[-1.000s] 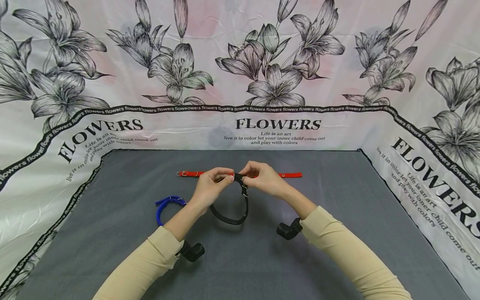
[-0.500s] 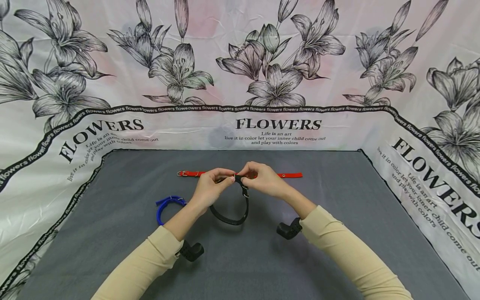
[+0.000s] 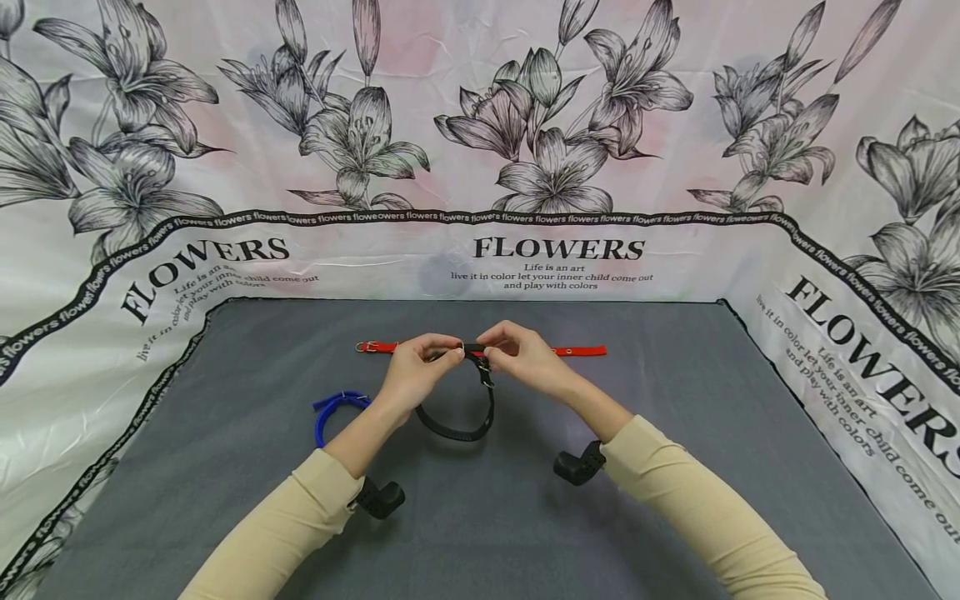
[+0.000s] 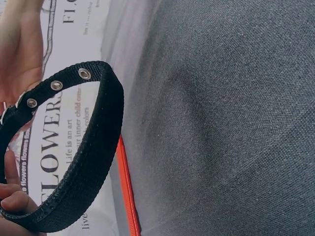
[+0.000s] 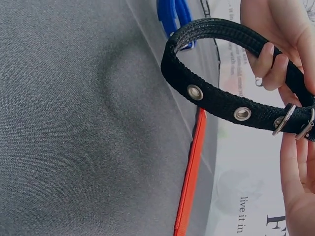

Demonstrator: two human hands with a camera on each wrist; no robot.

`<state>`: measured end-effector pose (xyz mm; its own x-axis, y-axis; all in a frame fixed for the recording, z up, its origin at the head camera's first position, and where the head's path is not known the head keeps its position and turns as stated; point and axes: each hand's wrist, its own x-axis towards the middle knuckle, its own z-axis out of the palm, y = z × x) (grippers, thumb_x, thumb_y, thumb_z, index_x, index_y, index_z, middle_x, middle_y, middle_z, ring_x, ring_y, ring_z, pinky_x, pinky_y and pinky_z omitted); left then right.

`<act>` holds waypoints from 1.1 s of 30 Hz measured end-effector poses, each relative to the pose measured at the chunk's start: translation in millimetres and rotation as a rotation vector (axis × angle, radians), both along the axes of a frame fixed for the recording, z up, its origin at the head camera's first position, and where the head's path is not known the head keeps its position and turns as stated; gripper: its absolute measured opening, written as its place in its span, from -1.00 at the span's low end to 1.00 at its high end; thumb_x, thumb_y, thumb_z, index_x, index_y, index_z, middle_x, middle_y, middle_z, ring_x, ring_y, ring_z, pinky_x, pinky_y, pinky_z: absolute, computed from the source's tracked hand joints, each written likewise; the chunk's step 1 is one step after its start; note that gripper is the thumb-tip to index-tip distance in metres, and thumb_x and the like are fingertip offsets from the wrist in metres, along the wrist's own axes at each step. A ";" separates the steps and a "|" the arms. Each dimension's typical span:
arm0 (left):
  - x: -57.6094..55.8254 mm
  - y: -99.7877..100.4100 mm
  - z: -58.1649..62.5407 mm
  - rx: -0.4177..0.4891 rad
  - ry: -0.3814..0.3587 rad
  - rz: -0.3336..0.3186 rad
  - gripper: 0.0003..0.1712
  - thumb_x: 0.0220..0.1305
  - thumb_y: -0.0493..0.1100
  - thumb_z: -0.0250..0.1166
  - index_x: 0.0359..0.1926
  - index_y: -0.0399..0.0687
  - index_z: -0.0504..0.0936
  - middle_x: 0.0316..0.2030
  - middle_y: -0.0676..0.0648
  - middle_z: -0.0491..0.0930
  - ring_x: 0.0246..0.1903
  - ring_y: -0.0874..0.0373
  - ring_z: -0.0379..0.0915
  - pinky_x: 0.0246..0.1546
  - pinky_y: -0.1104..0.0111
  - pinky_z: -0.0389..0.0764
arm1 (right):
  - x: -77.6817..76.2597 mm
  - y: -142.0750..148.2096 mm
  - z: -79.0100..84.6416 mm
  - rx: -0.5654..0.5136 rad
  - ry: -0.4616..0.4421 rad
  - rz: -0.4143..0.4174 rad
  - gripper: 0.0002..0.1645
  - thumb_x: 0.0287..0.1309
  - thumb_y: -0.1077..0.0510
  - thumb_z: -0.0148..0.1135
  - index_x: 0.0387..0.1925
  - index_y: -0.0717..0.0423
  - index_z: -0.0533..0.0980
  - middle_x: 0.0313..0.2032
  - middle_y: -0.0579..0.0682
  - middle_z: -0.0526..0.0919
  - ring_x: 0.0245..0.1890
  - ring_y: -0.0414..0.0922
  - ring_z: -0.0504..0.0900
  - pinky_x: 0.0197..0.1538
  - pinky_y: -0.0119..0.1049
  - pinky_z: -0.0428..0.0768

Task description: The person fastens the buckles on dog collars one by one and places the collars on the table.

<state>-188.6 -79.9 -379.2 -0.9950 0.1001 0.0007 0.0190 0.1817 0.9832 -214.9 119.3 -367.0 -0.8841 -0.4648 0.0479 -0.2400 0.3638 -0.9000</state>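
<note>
The left hand point(image 3: 415, 372) and right hand point(image 3: 527, 361) pinch the black collar point(image 5: 217, 102) between their fingers, above the bench point(image 3: 480, 533) toward its far edge. Should either pinch loosen, the collar's likely springy curl could twist it free.

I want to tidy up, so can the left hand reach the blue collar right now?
Probably not without letting go first: the left hand pinches the black collar. Otherwise the way looks free: the blue collar lies on the gray cloth close to that hand.
</note>
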 end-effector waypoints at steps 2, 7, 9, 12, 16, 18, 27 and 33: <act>-0.4 -0.1 0.0 0.008 -0.003 0.004 -0.73 0.17 -0.05 0.30 -0.11 0.00 0.62 -0.22 -0.03 0.65 -0.14 0.11 0.56 -0.04 0.19 0.49 | -0.5 0.8 -0.7 -0.018 -0.006 0.004 -0.78 0.25 0.16 0.09 -0.07 0.06 0.45 -0.19 0.06 0.58 -0.21 0.13 0.57 -0.12 -0.05 0.52; 0.0 1.0 -0.3 0.020 -0.015 0.014 -0.72 0.16 -0.04 0.30 -0.11 0.00 0.62 -0.24 -0.03 0.65 -0.16 0.14 0.56 -0.07 0.22 0.48 | -1.5 1.3 -1.9 -0.038 0.010 0.015 -0.82 0.22 0.15 0.15 -0.15 0.09 0.46 -0.27 0.07 0.60 -0.28 0.06 0.60 -0.16 -0.18 0.54; 0.2 1.7 -0.7 0.029 -0.025 0.016 -0.72 0.16 -0.04 0.31 -0.11 0.01 0.62 -0.24 -0.04 0.64 -0.17 0.15 0.55 -0.06 0.19 0.48 | -1.5 1.5 -1.8 -0.046 0.011 0.021 -0.84 0.20 0.15 0.17 -0.19 0.11 0.47 -0.26 0.06 0.60 -0.31 -0.01 0.60 -0.16 -0.18 0.55; 0.8 2.8 -1.0 0.037 -0.041 0.017 -0.72 0.15 -0.05 0.31 -0.11 0.02 0.62 -0.24 -0.04 0.64 -0.17 0.14 0.54 -0.03 0.12 0.46 | 0.6 1.0 0.3 -0.048 0.015 0.027 -0.87 0.19 0.16 0.18 -0.24 0.13 0.49 -0.24 0.05 0.59 -0.30 -0.04 0.61 -0.17 -0.21 0.57; 1.5 4.5 -1.1 0.040 -0.057 0.014 -0.73 0.15 -0.04 0.32 -0.11 0.04 0.62 -0.23 -0.03 0.64 -0.16 0.13 0.53 0.00 0.08 0.44 | 10.7 -1.7 11.9 -0.022 0.070 0.036 -0.93 0.19 0.24 0.16 -0.30 0.18 0.51 -0.26 0.04 0.59 -0.26 -0.08 0.62 -0.19 -0.21 0.58; 1.8 5.1 -0.9 0.034 -0.062 0.015 -0.72 0.14 -0.03 0.32 -0.12 0.05 0.62 -0.22 -0.02 0.64 -0.15 0.14 0.52 0.00 0.11 0.45 | 16.4 -3.2 18.5 0.003 0.117 0.040 -0.94 0.18 0.27 0.15 -0.32 0.20 0.52 -0.28 0.05 0.58 -0.23 -0.06 0.62 -0.18 -0.21 0.58; 2.3 6.6 -0.8 0.019 -0.067 0.015 -0.72 0.13 -0.01 0.33 -0.14 0.04 0.61 -0.23 -0.02 0.63 -0.18 0.13 0.52 -0.05 0.16 0.47 | 26.7 -7.7 28.4 0.052 0.188 0.036 -0.93 0.18 0.30 0.15 -0.31 0.24 0.52 -0.30 0.09 0.59 -0.21 0.02 0.61 -0.14 -0.16 0.56; 2.8 5.7 -2.8 0.006 -0.074 0.029 -0.74 0.14 -0.03 0.32 -0.15 0.05 0.60 -0.22 -0.02 0.63 -0.18 0.12 0.51 -0.05 0.08 0.45 | 17.6 -5.5 10.4 0.043 0.170 0.051 -0.83 0.23 0.25 0.11 -0.14 0.17 0.51 -0.18 0.08 0.58 -0.21 -0.03 0.57 -0.17 -0.13 0.56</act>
<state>-185.9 -74.2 -382.0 -0.9948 0.0715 -0.0723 -0.0589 0.1754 0.9827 -197.3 113.8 -356.6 -0.8401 -0.5139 0.1733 -0.4063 0.3846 -0.8289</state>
